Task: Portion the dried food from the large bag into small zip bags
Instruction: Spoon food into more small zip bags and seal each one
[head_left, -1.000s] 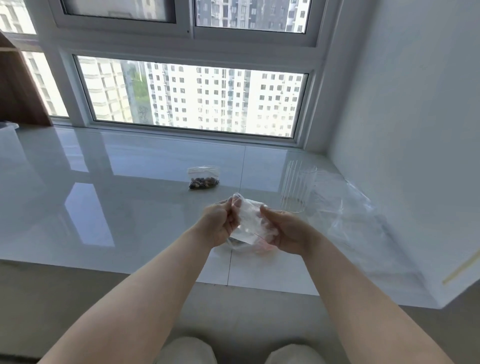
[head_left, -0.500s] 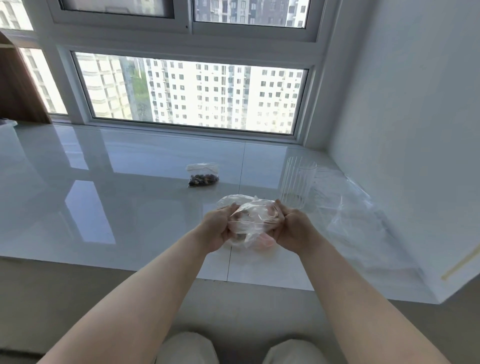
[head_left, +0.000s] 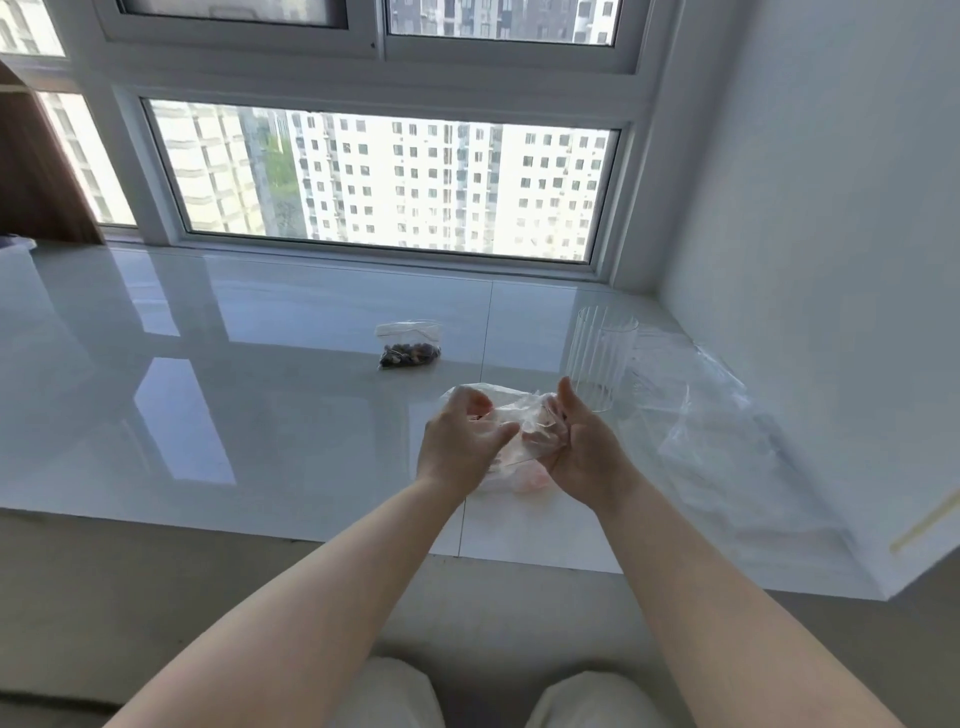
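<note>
Clear crumpled plastic bag sits between both hands just above the glossy white worktop, near its front edge. The left hand and right hand each pinch its film, seemingly working the mouth apart. One small clear zip bag of dark dried food lies filled farther back, so one portion looks done and more remain. A ribbed clear glass tumbler stands just right of the hands, loose clear plastic sheets beyond; open room lies left.
</note>
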